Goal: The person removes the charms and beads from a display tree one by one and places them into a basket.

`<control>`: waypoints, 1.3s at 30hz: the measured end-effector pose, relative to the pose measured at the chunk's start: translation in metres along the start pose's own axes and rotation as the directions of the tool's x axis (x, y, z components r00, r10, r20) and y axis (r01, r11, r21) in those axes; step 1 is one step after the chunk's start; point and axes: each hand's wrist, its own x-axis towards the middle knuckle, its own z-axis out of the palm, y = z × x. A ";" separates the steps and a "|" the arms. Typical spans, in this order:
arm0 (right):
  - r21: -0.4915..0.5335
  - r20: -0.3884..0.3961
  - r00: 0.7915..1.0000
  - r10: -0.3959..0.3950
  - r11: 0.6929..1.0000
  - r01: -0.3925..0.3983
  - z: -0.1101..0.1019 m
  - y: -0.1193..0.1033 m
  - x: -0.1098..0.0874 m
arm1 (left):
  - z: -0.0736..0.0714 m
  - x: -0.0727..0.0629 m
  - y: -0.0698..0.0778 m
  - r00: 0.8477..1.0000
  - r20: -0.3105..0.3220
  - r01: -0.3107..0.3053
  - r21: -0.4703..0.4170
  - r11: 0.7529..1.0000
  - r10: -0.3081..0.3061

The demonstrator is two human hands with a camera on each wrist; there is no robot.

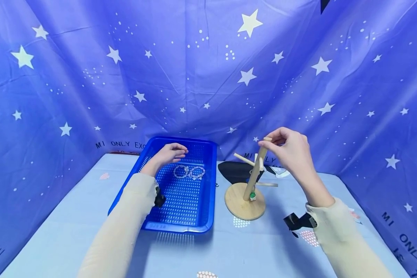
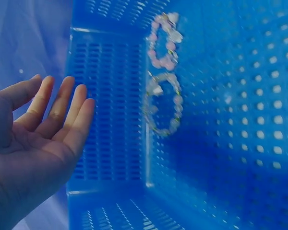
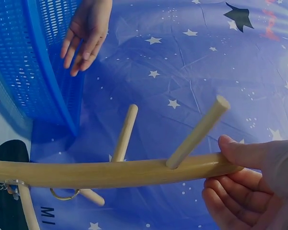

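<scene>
My right hand (image 1: 293, 148) pinches the top of a wooden peg stand (image 1: 253, 180), thumb on one side of the post and fingers on the other. The stand has a round base, and its post leans toward this hand. A small green charm (image 1: 252, 196) hangs low on it; in the right wrist view a metal ring (image 3: 65, 197) hangs by a peg. My left hand (image 1: 168, 153) is above the blue basket (image 1: 213, 185), fingers loosely bent and palm empty. In the basket lie a pink beaded bracelet (image 2: 157, 63) and a pale, clear-beaded one (image 2: 178, 100), side by side.
A light blue patterned cloth (image 1: 226, 255) covers the table. Behind it hangs a blue curtain (image 1: 194, 77) with white stars. The basket stands to the left of the peg stand, with a narrow gap between them. Several short pegs (image 1: 244, 158) stick out from the post.
</scene>
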 end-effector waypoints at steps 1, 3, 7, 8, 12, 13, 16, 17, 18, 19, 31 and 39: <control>0.003 0.005 1.000 -0.005 1.000 0.005 -0.001 0.001 0.000 | 0.001 0.000 0.002 1.000 0.004 -0.010 -0.007 1.000 0.010; 0.010 0.022 1.000 -0.011 1.000 0.011 -0.004 0.002 0.002 | 0.004 0.001 0.005 1.000 0.012 -0.028 -0.005 1.000 0.028; 0.029 0.065 0.998 -0.018 0.999 0.016 -0.010 0.004 0.005 | 0.011 0.002 0.014 0.996 0.043 -0.081 0.055 0.995 0.079; 0.032 0.076 0.997 -0.017 0.999 0.015 -0.011 0.005 0.006 | 0.013 0.001 0.016 0.994 0.052 -0.097 0.073 0.993 0.093; 0.053 0.115 0.993 -0.019 0.998 0.013 -0.016 0.005 0.010 | 0.022 -0.001 0.028 0.987 0.080 -0.149 0.095 0.984 0.141; 0.063 0.125 0.992 -0.020 0.998 0.012 -0.017 0.005 0.011 | 0.025 -0.001 0.031 0.985 0.087 -0.159 0.100 0.982 0.151; 0.109 0.166 0.986 -0.034 0.994 0.016 -0.018 0.005 0.014 | 0.033 -0.002 0.040 0.979 0.109 -0.185 0.092 0.978 0.174; 0.128 0.182 0.982 -0.044 0.992 0.020 -0.019 0.006 0.015 | 0.036 -0.003 0.042 0.977 0.114 -0.193 0.096 0.977 0.182; 0.149 0.199 0.978 -0.056 0.989 0.026 -0.019 0.007 0.015 | 0.039 -0.004 0.045 0.975 0.120 -0.201 0.098 0.975 0.189; 0.169 0.215 0.974 -0.070 0.985 0.033 -0.019 0.008 0.016 | 0.042 -0.004 0.047 0.973 0.125 -0.208 0.098 0.973 0.196; 0.374 0.324 0.925 -0.200 0.925 0.069 -0.010 0.026 0.016 | 0.075 -0.006 0.049 0.944 0.255 -0.234 0.065 0.970 0.211; 0.433 0.347 0.905 -0.246 0.898 0.078 -0.011 0.022 0.021 | 0.099 0.002 0.058 0.897 0.378 -0.254 0.017 0.967 0.229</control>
